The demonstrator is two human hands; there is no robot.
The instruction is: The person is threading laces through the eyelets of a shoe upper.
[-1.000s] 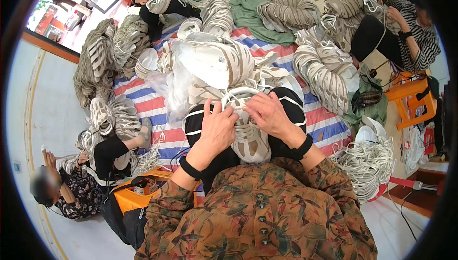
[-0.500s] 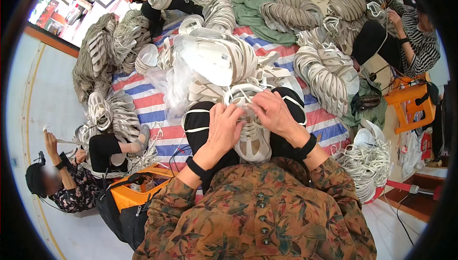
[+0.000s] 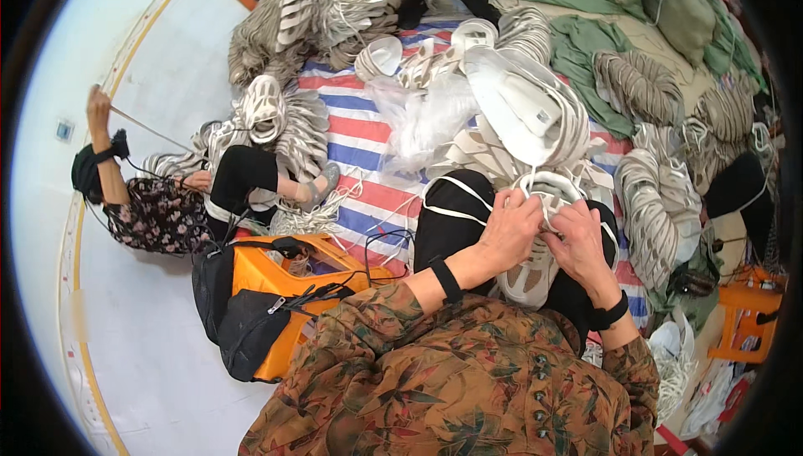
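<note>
A beige and white lace-up shoe (image 3: pixel 530 283) rests between my knees, toe toward me. My left hand (image 3: pixel 512 234) is closed at the upper eyelets on its left side, pinching a white shoelace (image 3: pixel 530 178) whose strand rises above the fingers. On the opposite side my right hand (image 3: pixel 579 243) has its fingers curled in at the shoe's tongue, the thumb close to the left fingers. What its fingertips grip is hidden. Loops of white lace (image 3: pixel 458 181) hang across my black-trousered knees.
Beyond the shoe lies a stack of white and beige shoe uppers (image 3: pixel 544 113) on a striped sheet (image 3: pixel 360 130), beside clear plastic bags (image 3: pixel 418 117). An orange stool (image 3: pixel 284 364) with a black bag (image 3: pixel 251 330) stands to my left. A co-worker (image 3: pixel 159 213) sits beyond it, pulling a lace.
The view has swung left, so things appear farther right. My hands stay at the shoe's upper eyelets. The co-worker's raised hand on the left is now higher, drawing the lace out longer.
</note>
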